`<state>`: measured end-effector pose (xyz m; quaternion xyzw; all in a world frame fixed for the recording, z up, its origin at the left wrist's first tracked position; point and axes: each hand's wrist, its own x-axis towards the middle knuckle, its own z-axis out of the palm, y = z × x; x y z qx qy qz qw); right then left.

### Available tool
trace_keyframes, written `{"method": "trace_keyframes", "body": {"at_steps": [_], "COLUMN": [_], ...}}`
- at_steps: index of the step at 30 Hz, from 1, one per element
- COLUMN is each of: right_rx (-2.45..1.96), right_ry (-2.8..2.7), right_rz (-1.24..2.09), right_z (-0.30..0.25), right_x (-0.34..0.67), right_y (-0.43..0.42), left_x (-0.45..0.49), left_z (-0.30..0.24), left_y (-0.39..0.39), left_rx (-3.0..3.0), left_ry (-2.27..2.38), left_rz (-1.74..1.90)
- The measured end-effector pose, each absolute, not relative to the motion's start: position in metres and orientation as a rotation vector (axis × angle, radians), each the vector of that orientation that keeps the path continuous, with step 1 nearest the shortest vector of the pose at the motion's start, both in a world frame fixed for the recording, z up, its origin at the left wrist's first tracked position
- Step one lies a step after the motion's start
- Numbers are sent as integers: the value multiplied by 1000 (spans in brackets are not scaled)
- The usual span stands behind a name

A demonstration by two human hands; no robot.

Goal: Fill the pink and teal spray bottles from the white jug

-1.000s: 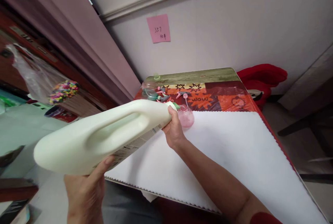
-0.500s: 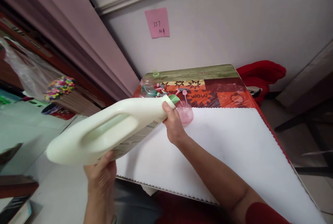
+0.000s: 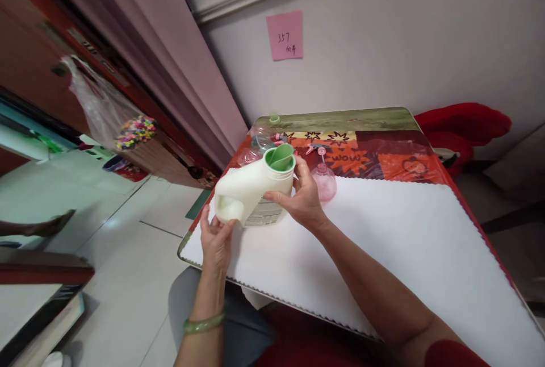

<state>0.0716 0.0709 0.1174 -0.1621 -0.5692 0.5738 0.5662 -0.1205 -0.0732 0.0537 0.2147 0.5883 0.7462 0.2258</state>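
While left hand point(image 3: 217, 242) and right hand point(image 3: 307, 199) clasp a mouth-up white jug point(image 3: 255, 182), a pink bottle point(image 3: 326, 185) stands right of it, nearer the latter hand.

- I take this for a room in a home, nothing like a workshop.
- Pinkish curtain point(image 3: 183, 43) running down beside a brown door point(image 3: 29, 20) – household fittings, as I see them.
- A clear plastic bag point(image 3: 96, 97) hangs at the door, bright little multicoloured pieces at its lower end.
- Pale tiled floor point(image 3: 131, 267) and a plain white wall point(image 3: 395, 43).
- The table point(image 3: 374, 154) has a playful printed top, "WOW" and cartoon bursts on it.
- Behind it, something red point(image 3: 464, 122) – perhaps a plush toy or cushion; my view there is too dim.
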Motion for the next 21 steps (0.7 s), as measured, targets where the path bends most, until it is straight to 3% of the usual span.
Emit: {"method": "trace_keyframes", "body": {"at_steps": [7, 12, 17, 21], "right_rx": [-227, -183, -485, -950], "right_ry": [-1681, -1877, -1550, -1251], "right_rz": [1015, 858, 887, 839], "right_z": [116, 124, 136, 104], "right_x": [61, 64, 99, 146], "right_y": [47, 37, 88, 155], "left_x": [-154, -162, -184, -203], "left_z": [75, 85, 89, 88], "left_y": [-72, -45, -34, -33], "left_rx": [962, 736, 500, 503], "left_ry": [1903, 2073, 2076, 2124], "left_rz": [2012, 2139, 2329, 2314]}}
